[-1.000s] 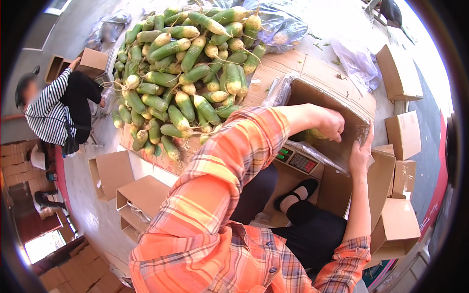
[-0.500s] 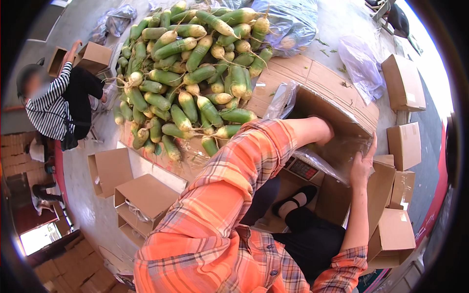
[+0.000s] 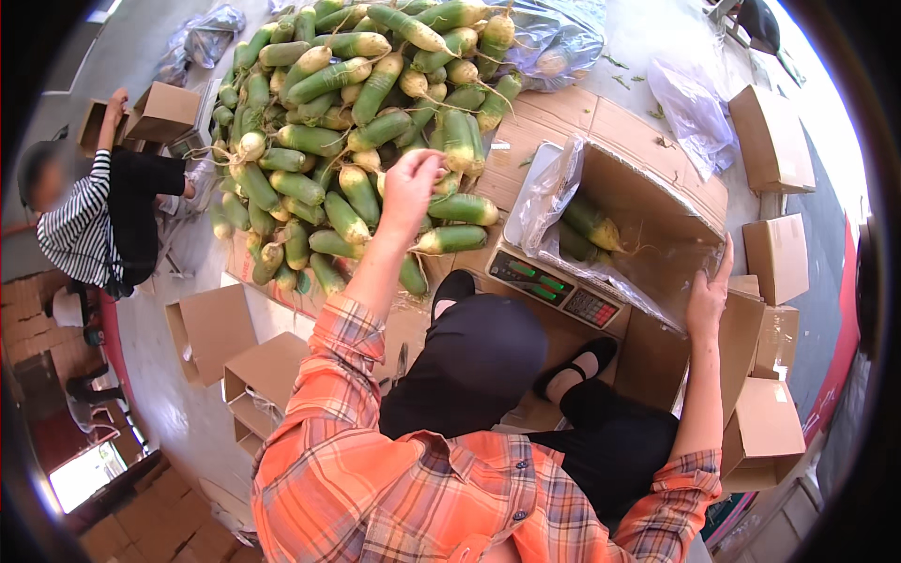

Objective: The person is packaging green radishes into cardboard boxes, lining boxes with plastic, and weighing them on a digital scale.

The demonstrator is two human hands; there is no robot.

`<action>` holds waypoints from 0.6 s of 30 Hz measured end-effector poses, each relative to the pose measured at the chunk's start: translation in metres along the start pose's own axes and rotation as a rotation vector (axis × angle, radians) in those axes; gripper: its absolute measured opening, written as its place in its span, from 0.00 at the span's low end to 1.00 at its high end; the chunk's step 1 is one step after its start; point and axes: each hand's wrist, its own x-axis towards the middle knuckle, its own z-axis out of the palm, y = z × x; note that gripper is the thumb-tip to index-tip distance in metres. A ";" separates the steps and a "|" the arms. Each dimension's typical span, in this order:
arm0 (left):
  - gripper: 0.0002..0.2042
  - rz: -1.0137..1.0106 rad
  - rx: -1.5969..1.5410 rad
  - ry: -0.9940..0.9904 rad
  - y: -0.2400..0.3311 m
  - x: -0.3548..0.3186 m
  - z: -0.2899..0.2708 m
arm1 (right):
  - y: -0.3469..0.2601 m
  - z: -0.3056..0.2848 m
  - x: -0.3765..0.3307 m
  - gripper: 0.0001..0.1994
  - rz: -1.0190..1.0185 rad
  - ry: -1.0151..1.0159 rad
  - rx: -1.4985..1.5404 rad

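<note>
Left hand [image 3: 411,190] has its fingers loosely curled, narrow gap, can't tell if they're touching anything; piled green radishes [image 3: 380,130] sit under and beyond them. Right hand [image 3: 709,298] grips the cardboard box [image 3: 648,206] edge, fingers pretty straight, with scale [image 3: 556,290] to their left.
</note>
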 end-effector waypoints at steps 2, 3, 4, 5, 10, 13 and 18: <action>0.12 -0.207 0.148 0.110 -0.052 0.009 -0.038 | -0.002 0.002 0.000 0.34 0.016 -0.014 0.020; 0.13 -0.250 0.202 0.134 -0.074 0.011 -0.047 | -0.002 0.002 0.000 0.34 0.026 -0.026 0.038; 0.14 -0.292 0.259 0.159 -0.092 0.013 -0.051 | 0.001 0.003 0.001 0.34 0.033 -0.026 0.036; 0.14 -0.296 0.262 0.155 -0.109 0.017 -0.052 | 0.007 0.004 0.003 0.34 -0.003 -0.020 0.027; 0.14 0.082 0.843 -0.032 -0.111 0.026 -0.018 | 0.068 -0.013 0.018 0.33 0.309 -0.442 1.500; 0.13 0.030 1.111 -0.085 -0.106 0.015 -0.010 | 0.077 -0.013 0.023 0.33 0.510 -0.688 2.519; 0.15 -0.014 1.400 -0.104 -0.111 -0.007 -0.021 | 0.074 -0.014 0.024 0.32 0.565 -0.622 2.600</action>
